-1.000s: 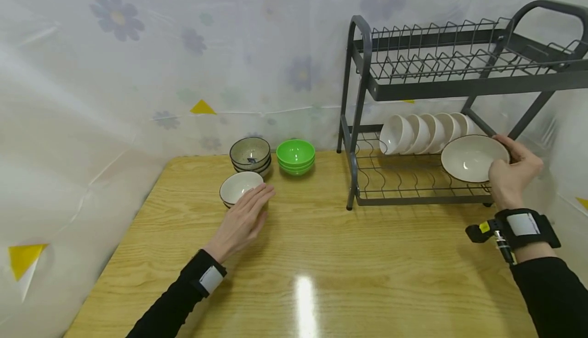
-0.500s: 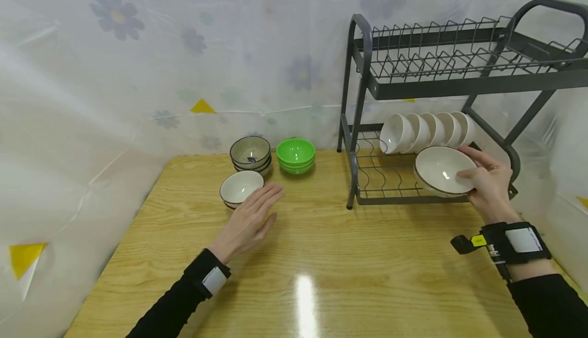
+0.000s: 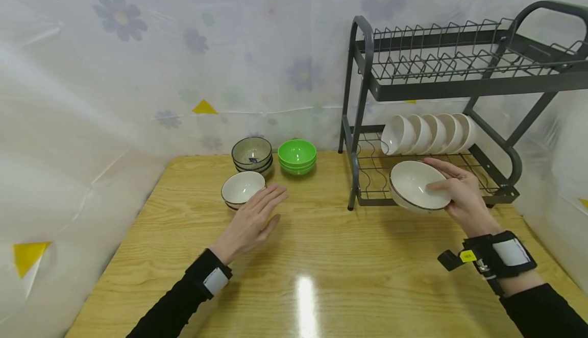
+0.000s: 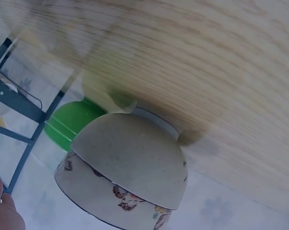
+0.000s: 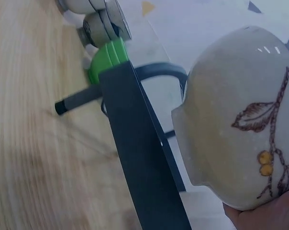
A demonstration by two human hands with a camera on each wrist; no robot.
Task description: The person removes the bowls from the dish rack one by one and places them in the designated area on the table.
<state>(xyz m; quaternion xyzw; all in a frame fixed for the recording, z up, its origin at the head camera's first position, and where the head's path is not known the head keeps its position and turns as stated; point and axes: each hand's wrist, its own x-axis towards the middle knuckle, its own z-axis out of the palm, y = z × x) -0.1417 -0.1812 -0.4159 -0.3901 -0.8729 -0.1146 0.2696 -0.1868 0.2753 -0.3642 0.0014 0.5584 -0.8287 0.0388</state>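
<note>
white glazed round bowl with dark rim (image 3: 410,185): held before the lower-tier front edge of a dark grey metal 2-tier dish rack (image 3: 459,91), mouth tilted toward the head camera. cannot tell whether bowl and rack touch. outer wall, per right wrist view: brown twig, leaf, 2 yellow berries.

right hand (image 3: 466,200): at the bowl's 3 to 4 o'clock, pinching its wall, thumb inside, index finger along the rim. other fingers hidden behind.

left hand (image 3: 250,223): fingers extended, lying close together, thumb apart. contact with bowls: cannot tell.

at its 12 o'clock, just beside the fingers: 2 stacked white dark-rimmed bowls (image 3: 241,187). at their 1 o'clock: stack of grey dark-rimmed bowls (image 3: 250,150); at that stack's 3 o'clock: stack of bright green bowls (image 3: 297,155).

rack lower tier, held bowl's 12 o'clock: row of 5 white bowls (image 3: 396,135), on edge. all over a yellowish wood-grain table (image 3: 358,266).
</note>
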